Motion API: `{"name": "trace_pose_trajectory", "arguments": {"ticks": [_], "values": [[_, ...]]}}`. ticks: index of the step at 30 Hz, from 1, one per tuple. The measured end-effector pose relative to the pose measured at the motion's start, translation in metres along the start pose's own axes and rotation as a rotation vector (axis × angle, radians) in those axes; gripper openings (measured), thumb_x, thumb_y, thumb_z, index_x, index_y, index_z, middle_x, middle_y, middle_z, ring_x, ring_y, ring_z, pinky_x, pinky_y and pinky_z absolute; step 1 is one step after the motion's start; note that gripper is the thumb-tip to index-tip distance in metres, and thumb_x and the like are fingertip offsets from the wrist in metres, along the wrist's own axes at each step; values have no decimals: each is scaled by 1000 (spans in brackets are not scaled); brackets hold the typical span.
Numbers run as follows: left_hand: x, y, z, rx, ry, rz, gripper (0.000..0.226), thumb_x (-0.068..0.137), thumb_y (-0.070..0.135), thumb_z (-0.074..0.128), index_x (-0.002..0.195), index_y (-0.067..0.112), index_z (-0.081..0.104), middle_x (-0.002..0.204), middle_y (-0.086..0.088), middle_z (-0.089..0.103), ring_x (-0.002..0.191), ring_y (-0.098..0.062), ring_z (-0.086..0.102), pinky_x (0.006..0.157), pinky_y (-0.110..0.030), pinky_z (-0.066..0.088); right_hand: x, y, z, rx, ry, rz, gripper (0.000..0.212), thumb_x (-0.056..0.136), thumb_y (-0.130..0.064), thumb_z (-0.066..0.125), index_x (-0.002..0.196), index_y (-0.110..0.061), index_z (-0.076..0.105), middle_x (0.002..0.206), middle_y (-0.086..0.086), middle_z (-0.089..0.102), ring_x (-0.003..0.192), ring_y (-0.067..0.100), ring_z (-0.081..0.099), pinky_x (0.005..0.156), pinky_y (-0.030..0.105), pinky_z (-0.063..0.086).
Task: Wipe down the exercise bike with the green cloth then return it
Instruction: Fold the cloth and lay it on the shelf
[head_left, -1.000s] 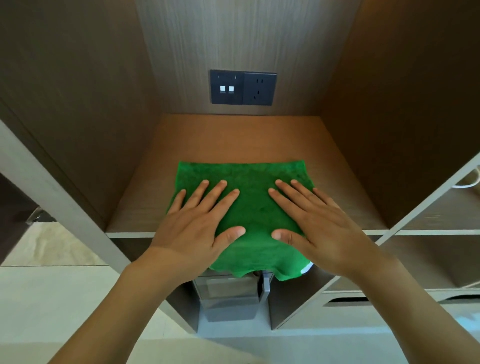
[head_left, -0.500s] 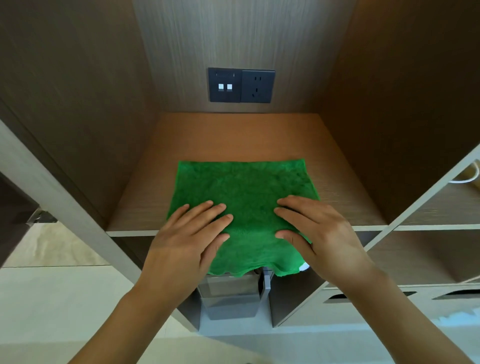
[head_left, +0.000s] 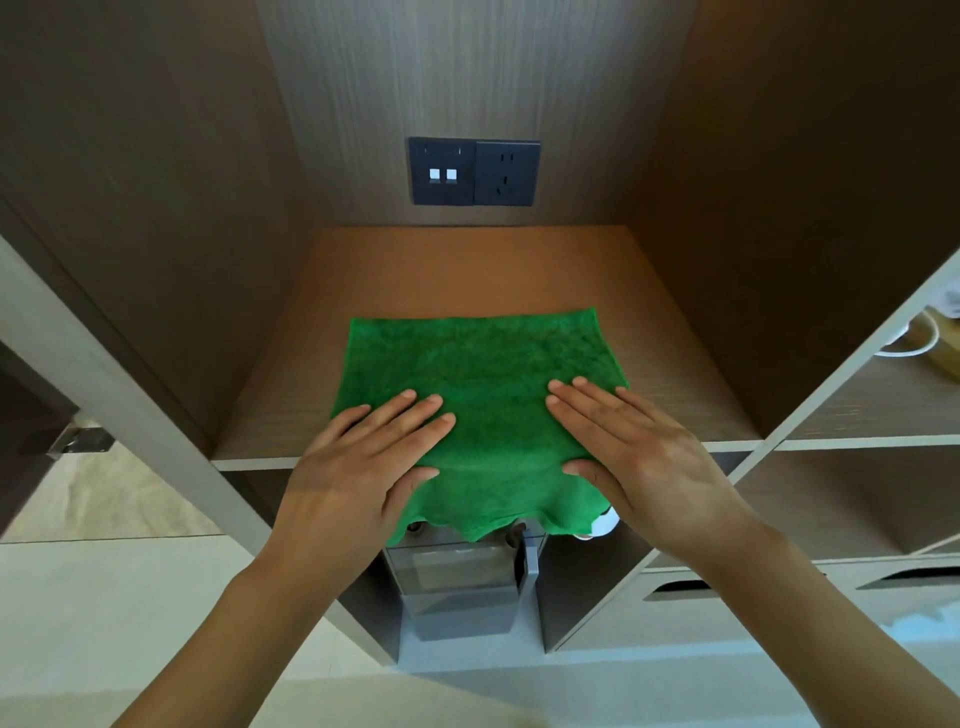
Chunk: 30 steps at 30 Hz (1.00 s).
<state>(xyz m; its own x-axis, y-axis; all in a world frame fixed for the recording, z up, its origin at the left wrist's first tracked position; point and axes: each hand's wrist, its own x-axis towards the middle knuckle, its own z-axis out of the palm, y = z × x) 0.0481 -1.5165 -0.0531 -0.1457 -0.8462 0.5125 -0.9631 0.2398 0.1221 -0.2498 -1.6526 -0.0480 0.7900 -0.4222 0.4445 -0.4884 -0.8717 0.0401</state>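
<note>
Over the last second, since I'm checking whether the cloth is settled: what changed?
Both hands, left hand and right hand, slid back toward the shelf edge, fingers flat on the green cloth. Nothing was gripped or released. The cloth stayed spread, its near edge overhanging.

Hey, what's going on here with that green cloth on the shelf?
A person has the green cloth spread flat on a wooden cabinet shelf, its near edge hanging over the front. The left hand and right hand both rest flat on it, fingers straight. No exercise bike is in view.
</note>
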Motion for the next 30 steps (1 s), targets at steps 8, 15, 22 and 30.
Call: {"name": "trace_pose_trajectory", "arguments": {"ticks": [8,15,22,30], "values": [[-8,-5,-2,-128,146,44,34,99,12,67,133,17,72,142,6,66,140,-12,57,111,-44,50,-10,-7,4,58,189,-21,35,109,-18,53,141,-9,65,151,3,59,143,20,54,113,44,49],[3,2,-55,-121,270,-104,21,99,28,69,104,12,81,102,1,78,90,-18,73,79,-41,59,2,-19,-48,145,319,94,27,107,-14,55,114,0,76,107,10,74,92,28,70,81,36,58],[30,22,-114,-176,466,-59,20,98,5,66,114,5,79,110,-1,73,101,-11,68,91,-21,54,32,-19,-106,251,466,142,22,99,2,58,114,6,74,108,10,71,100,23,70,90,31,56],[115,-36,-76,-122,127,-362,48,91,4,75,134,22,67,134,3,64,123,-20,62,110,-44,51,105,43,-68,104,18,404,55,88,10,64,137,-14,64,132,10,63,123,35,61,103,49,51]]}}
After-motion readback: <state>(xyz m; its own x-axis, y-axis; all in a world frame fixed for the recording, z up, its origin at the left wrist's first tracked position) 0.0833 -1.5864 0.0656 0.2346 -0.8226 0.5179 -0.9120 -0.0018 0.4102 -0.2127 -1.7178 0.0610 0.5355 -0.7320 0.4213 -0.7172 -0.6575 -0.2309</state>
